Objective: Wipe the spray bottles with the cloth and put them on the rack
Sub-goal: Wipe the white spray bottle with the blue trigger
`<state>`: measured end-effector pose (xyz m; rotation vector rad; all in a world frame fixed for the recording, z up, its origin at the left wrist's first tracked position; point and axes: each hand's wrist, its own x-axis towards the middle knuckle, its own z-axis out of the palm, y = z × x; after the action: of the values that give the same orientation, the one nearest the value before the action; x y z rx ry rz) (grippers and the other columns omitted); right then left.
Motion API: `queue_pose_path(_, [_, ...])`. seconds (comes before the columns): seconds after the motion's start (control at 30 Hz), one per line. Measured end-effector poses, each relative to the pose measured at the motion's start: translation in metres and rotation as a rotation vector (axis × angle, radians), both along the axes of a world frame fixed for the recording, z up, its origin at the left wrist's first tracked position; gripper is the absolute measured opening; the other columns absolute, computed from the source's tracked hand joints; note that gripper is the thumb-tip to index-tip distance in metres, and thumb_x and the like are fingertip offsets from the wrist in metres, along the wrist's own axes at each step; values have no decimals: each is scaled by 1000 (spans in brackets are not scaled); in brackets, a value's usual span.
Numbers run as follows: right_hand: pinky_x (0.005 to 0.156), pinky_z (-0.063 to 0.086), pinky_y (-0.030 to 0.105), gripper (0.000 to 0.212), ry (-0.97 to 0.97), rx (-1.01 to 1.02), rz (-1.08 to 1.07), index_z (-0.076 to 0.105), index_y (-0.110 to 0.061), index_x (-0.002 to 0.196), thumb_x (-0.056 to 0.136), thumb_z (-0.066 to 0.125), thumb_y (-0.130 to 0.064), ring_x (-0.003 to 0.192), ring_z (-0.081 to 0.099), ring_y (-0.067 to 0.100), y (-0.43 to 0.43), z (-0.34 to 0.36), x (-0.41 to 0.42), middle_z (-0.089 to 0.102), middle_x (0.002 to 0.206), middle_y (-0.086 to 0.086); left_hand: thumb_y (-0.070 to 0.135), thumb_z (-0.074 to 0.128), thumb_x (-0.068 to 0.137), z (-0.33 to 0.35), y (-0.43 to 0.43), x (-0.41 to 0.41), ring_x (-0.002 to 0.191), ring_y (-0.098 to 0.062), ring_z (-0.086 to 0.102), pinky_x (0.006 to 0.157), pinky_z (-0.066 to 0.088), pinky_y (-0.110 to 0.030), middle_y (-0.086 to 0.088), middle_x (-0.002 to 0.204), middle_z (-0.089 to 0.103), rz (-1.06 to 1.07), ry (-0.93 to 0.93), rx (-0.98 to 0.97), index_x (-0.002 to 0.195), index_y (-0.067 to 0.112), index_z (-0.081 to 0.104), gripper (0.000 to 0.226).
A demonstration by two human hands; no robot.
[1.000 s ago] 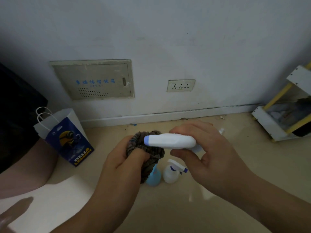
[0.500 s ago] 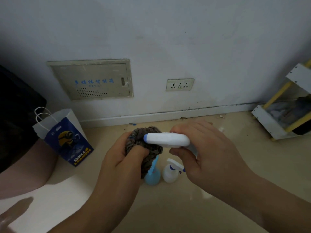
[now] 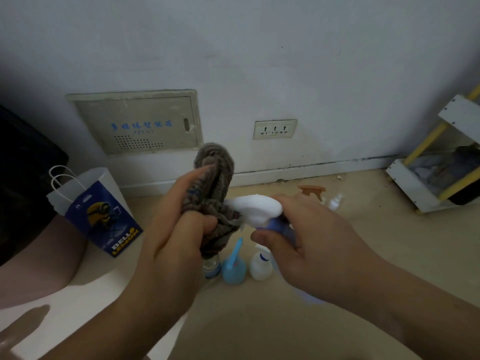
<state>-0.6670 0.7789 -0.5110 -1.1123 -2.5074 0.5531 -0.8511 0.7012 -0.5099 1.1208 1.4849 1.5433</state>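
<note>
Gripping the bunched cloth (image 3: 215, 185) in our left hand (image 3: 176, 229), we press it against the head of the white spray bottle (image 3: 255, 207), which our right hand (image 3: 314, 242) clamps around the neck, above the floor (image 3: 376, 188). 3 others stand on the floor just below: a clear bottle (image 3: 211, 268), a blue bottle (image 3: 233, 267) and a small white bottle (image 3: 259, 267). A brown-topped bottle (image 3: 311, 189) sits nearer the rack (image 3: 413, 189) at the right.
</note>
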Motion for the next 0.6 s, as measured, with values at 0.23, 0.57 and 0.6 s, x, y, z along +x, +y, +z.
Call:
queue_pose_path(0.23, [68,51,56,21,73,-268,109,60,-11,99,87,50,-25,79,57,30,3,-9,-3,62,87,8,34,43,77,-26,7,6,131,-7,52,110,42,-30,19,136,58,-208,434,17,141,32,55,66])
queue_pose_path(0.57, [64,54,40,7,134,-322,140,63,-28,87,88,60,-21,74,62,14,2,-15,-1,64,78,-6,26,42,92,-22,11,4,108,-20,62,94,49,-34,-1,123,65,-335,887,177,133,14,62,47])
queue_pose_path(0.6, [66,53,33,11,161,-361,117,63,-34,89,93,63,-24,76,62,10,5,-16,0,66,80,-10,28,40,92,-25,16,-3,98,-19,64,85,52,-38,1,110,67,-325,702,95,125,16,64,43])
